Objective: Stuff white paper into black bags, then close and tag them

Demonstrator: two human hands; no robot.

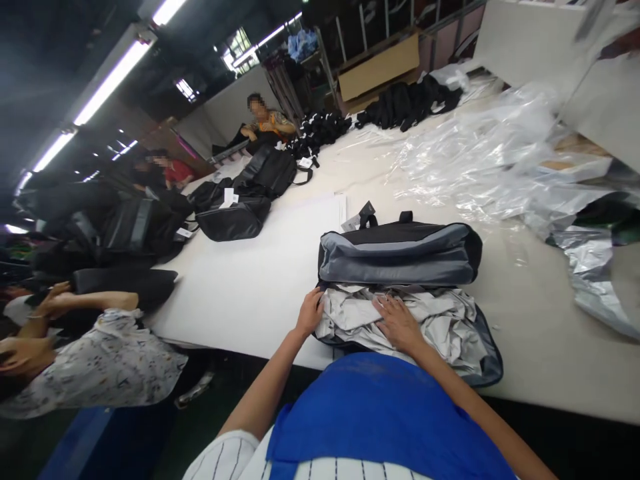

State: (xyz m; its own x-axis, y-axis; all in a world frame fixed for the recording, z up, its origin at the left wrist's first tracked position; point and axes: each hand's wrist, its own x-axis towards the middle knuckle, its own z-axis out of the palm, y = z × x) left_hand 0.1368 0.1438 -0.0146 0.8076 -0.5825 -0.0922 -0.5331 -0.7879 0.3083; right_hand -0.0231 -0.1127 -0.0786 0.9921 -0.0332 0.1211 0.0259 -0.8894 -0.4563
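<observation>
An opened black bag (400,257) with a grey lining lies on the table in front of me. Crumpled whitish paper (450,327) fills its near compartment. My right hand (399,325) rests on this paper, fingers spread. At the left corner of the near compartment, my left hand (311,311) touches the bag's edge with its fingers bent; whether they pinch it is hard to tell. A dark tag (359,217) sticks out beside the handles at the back of the bag.
More black bags (235,217) are at the left of the white table (240,287). Clear plastic sheets (480,153) cover the right back. Black straps (410,103) are heaped at the far edge. A person in a patterned shirt (110,360) is close at the left; others sit further back.
</observation>
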